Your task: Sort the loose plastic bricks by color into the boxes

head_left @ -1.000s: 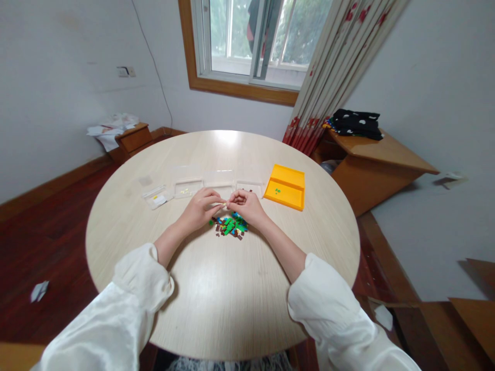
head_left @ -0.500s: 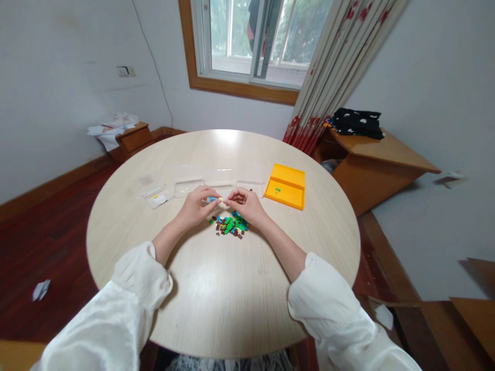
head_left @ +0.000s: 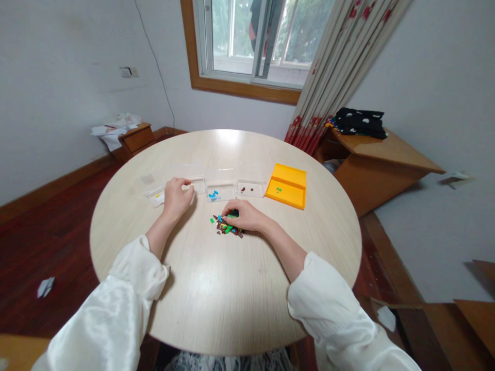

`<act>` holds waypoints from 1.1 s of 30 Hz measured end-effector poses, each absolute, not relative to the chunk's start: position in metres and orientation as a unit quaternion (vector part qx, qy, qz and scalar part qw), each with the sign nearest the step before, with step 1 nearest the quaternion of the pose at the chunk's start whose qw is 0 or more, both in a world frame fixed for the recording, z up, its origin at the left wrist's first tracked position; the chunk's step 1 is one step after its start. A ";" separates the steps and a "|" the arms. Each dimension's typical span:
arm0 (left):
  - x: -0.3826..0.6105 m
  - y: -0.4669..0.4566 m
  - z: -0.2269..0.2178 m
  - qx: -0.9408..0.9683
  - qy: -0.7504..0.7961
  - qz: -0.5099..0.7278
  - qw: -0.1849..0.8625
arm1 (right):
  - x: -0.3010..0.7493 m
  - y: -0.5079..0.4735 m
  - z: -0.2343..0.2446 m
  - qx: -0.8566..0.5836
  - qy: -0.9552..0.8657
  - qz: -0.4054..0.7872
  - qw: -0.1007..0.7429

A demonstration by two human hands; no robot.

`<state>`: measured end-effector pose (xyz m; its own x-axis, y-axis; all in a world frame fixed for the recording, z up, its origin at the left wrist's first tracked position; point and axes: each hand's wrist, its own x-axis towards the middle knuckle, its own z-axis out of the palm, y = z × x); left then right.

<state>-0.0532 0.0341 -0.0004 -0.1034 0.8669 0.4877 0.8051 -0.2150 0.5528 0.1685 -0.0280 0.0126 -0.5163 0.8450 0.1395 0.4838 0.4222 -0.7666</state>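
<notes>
My left hand point(head_left: 178, 198) is closed in a pinch over a clear plastic box point(head_left: 200, 192), with a small cream toy brick point(head_left: 192, 185) at its fingertips. My right hand point(head_left: 247, 215) reaches down to a mixed pile of toy bricks point(head_left: 228, 229) in green, brown, blue and yellow. Its thumb and forefinger are pressed together at the pile's far edge, and what lies between them is too small to name. Between the hands stands a clear box point(head_left: 220, 198) holding several blue bricks point(head_left: 214, 195).
Another clear box point(head_left: 260, 194) holds a few brown bricks. To its right lies an opened orange case point(head_left: 296, 198) with green bricks. A clear box point(head_left: 158, 202) with a yellow piece stands left, partly behind my left hand. Everything is on a round wooden table point(head_left: 224, 293).
My hands were together above the pile. The left one has moved left with the cream brick to a clear box; the right one has lowered onto the pile.
</notes>
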 end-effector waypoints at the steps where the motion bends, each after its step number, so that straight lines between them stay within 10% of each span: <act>1: -0.054 0.035 -0.002 0.672 0.631 0.387 0.034 | 0.168 -0.028 0.013 -0.417 -0.803 0.335 0.263; 33: -0.054 0.032 -0.007 0.666 0.664 0.340 0.004 | 0.166 -0.023 0.007 -0.459 -0.773 0.334 0.285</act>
<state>-0.0540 0.0319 -0.0067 -0.1126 0.8870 0.4478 0.8821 -0.1182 0.4560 0.1655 -0.0230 0.0073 -0.4175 0.8988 0.1331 0.5184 0.3560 -0.7775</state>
